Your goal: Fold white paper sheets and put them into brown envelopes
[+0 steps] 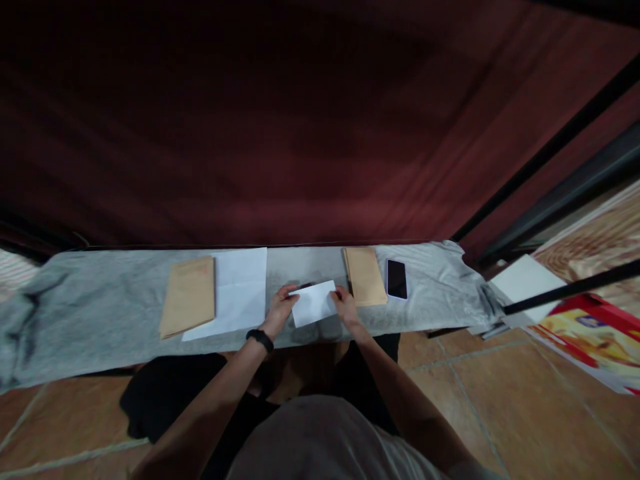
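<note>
A small white sheet of paper [314,304], perhaps folded, is held between my two hands just over the cloth-covered bench. My left hand [281,308] pinches its left edge, thumb on top; a dark band circles that wrist. On the right edge, my right hand [345,305] grips the paper the same way. A brown envelope stack [367,277] lies right beside my right hand. To the left of my left hand are larger white sheets [241,287], partly covered by another brown envelope stack [189,297].
A phone [397,279] lies right of the envelopes on the grey cloth [110,300]. A dark red panel [280,133] rises behind the bench. Black metal bars [550,147] and a red and yellow box [590,337] are at the right, above a tiled floor [480,393].
</note>
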Demonstrator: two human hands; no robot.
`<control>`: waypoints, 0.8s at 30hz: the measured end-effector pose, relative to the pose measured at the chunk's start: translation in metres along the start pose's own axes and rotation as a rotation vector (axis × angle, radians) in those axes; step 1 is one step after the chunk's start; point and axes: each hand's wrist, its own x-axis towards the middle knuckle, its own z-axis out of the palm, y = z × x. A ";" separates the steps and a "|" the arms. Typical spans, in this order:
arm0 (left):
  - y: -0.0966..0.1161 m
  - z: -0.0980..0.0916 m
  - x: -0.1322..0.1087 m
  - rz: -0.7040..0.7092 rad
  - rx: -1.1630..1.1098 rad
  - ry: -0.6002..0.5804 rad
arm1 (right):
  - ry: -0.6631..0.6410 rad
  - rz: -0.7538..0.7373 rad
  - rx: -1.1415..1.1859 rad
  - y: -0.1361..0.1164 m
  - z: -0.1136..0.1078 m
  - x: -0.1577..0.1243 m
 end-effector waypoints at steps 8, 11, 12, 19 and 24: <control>-0.013 0.021 0.027 0.018 0.224 0.065 | -0.006 -0.086 -0.390 -0.009 0.005 -0.019; -0.010 0.024 0.023 0.082 0.304 0.048 | -0.070 -0.288 -0.576 -0.009 0.010 -0.030; -0.009 0.025 0.019 0.100 0.329 0.042 | -0.094 -0.323 -0.609 -0.008 0.012 -0.033; -0.016 0.040 -0.039 0.369 0.768 -0.111 | -0.171 -0.330 -0.740 0.001 0.018 -0.051; -0.031 0.037 -0.068 0.494 0.911 -0.236 | -0.233 -0.348 -0.766 0.000 0.013 -0.052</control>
